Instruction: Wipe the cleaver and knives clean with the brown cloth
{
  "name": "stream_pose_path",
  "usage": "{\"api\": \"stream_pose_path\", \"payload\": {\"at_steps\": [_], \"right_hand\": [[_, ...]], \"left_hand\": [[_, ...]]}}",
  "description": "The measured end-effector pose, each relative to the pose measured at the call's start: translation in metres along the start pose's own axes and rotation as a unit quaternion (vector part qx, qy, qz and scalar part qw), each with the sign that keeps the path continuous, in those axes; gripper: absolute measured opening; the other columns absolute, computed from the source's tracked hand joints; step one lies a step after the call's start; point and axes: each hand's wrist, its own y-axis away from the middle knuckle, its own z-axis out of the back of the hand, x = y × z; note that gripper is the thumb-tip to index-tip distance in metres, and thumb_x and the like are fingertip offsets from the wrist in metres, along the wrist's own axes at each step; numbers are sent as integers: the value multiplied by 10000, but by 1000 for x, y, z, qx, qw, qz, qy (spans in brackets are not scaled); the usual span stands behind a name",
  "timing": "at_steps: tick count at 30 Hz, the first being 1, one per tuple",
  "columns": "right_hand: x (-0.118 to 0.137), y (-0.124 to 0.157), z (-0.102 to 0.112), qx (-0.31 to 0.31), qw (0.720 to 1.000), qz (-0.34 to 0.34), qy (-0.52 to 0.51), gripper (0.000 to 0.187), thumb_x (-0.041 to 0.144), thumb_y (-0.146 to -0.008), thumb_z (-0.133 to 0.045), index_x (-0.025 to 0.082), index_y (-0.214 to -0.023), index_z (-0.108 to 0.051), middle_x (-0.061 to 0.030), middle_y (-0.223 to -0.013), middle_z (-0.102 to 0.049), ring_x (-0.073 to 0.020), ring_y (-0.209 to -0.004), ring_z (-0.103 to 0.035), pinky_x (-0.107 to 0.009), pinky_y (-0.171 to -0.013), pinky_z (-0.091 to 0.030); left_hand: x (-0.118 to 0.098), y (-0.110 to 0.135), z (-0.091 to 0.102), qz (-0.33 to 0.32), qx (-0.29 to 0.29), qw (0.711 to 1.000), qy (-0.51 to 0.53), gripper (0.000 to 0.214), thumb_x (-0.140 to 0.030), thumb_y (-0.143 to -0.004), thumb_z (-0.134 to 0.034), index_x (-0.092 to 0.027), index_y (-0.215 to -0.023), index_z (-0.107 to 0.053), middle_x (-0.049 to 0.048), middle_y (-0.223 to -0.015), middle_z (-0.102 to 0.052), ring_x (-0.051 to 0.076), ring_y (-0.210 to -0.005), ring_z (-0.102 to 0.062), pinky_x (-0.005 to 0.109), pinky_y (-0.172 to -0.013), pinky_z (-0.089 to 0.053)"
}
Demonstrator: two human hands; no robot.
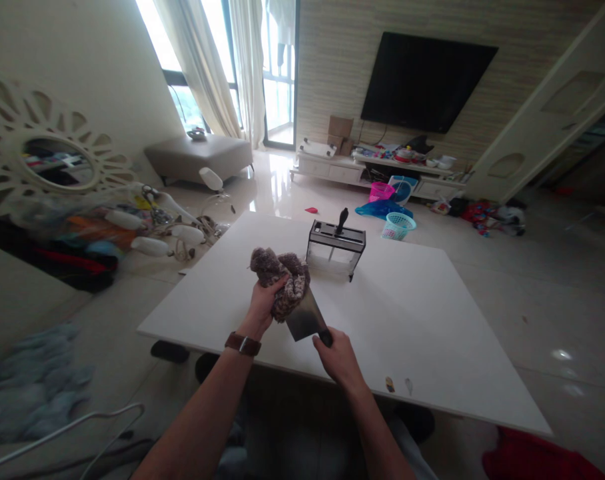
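My left hand (pixel 265 303) is closed around a bunched brown-and-white cloth (pixel 286 277). The cloth is wrapped over the far part of a cleaver (pixel 306 320) and hides that end of the blade. My right hand (pixel 338 357) grips the cleaver's dark handle. Both hands are above the near side of the white table (pixel 407 300). Just beyond the cloth stands a knife block (pixel 335 248) with clear sides and a dark top. One black handle (pixel 342 220) sticks up from its slot.
Two small items, one a brown-and-yellow piece (pixel 390 385), lie by the table's near edge. Past the far edge, a light-blue basket (pixel 398 227) and a pink basket (pixel 381 192) stand on the floor. Clutter with white lamp shades (pixel 187 233) is at left.
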Motion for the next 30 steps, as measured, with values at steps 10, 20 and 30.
{"api": "stream_pose_path", "payload": {"at_steps": [10,20,30], "right_hand": [[2,1,-1,8,1000,-4,-2,237,341,-832,-564,190,-651,-543,23,-593,-525,-131,-589,-453,-257,-569,-297],[1,2,-1,2,1000,-6,3,237,340,-827,-563,194,-643,-537,23,-586,-525,-129,-579,-448,-261,-564,-294],[0,3,1,6,1000,-9,2,229,347,-833,-559,192,-666,-551,15,-613,-547,-138,-601,-470,-260,-577,-306]], "left_hand": [[1,-2,1,3,-5,1000,0,532,-217,-588,-924,-104,-1068,-723,143,-1076,-770,268,-935,-749,428,-922,-595],[3,-3,1,0,-5,1000,-2,561,-198,-588,-919,-116,-1102,-710,129,-1060,-773,260,-937,-749,418,-930,-588],[0,0,0,6,1,1000,-11,517,-208,-572,-920,-104,-1037,-721,137,-1015,-778,263,-904,-752,410,-892,-599]]}}
